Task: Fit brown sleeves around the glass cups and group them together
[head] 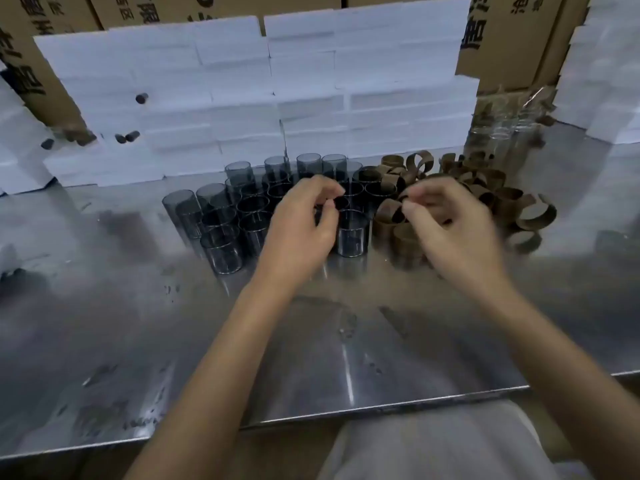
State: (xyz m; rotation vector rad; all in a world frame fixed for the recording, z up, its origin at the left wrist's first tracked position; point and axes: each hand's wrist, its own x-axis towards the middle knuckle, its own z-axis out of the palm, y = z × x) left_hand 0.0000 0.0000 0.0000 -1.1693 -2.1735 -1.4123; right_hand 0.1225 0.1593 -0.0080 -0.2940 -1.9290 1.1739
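Note:
Several smoky grey glass cups point(249, 209) stand bunched at the middle of the steel table point(311, 348); none of those in view wears a sleeve. One cup point(353, 237) stands at the bunch's near right corner. A heap of brown sleeves point(491, 199) lies just right of the cups. My left hand point(304, 223) hovers over the cups' right side, fingers loosely curled, nothing visible in it. My right hand point(453, 233) is over the near sleeves, and its thumb and fingertips pinch the edge of a brown sleeve point(391, 216). Motion blur softens both hands.
A wall of white boxes point(263, 98) runs along the back of the table, with more at the left and right sides. Cardboard cartons point(509, 36) stand behind. Clear glasses in plastic wrap point(502, 129) sit at the back right. The table's front edge point(381, 407) is near my body.

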